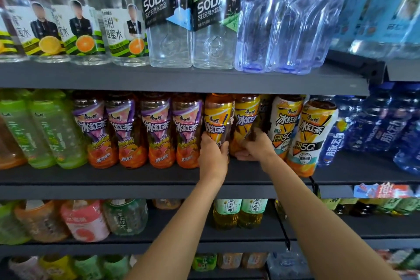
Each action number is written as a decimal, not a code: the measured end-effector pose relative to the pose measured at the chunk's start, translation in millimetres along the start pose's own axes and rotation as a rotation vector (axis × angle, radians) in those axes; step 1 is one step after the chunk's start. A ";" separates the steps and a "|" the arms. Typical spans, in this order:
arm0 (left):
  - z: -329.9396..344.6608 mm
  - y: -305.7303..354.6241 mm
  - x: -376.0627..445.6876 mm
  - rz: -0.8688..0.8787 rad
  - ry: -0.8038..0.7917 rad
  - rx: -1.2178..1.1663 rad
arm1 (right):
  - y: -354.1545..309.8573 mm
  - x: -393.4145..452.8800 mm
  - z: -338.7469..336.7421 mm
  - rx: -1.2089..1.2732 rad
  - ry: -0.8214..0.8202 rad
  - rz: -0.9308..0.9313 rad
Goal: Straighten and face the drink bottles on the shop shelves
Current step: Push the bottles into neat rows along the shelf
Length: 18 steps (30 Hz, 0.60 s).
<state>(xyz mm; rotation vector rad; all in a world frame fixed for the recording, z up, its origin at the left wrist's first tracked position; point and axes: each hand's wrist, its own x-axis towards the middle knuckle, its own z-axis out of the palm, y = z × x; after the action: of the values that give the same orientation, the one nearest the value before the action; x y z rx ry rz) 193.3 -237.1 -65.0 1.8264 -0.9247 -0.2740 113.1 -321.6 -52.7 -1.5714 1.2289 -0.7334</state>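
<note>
Two yellow-labelled iced tea bottles stand at mid-frame on the middle shelf (159,175), both full of amber drink. Our left hand (212,154) curls round the left bottle (218,118), our right hand (255,146) round the right bottle (246,120). Both stand upright, leaning slightly, labels facing us.

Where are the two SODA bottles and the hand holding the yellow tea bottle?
Blue SODA bottle (167,18), head view, on its label.
Green SODA bottle (216,18), head view, on its label.
Left hand (212,158), head view, back of the hand.
</note>
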 end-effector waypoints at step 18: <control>-14.1 10.3 11.4 -0.010 -0.137 0.213 | 1.6 -17.1 -35.9 -0.288 0.299 -0.263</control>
<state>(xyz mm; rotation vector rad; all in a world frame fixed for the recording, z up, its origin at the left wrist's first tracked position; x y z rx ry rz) 204.2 -237.2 -47.2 2.0277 -1.0738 -0.3196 75.7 -317.1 -40.1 -1.9361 1.4070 -1.0248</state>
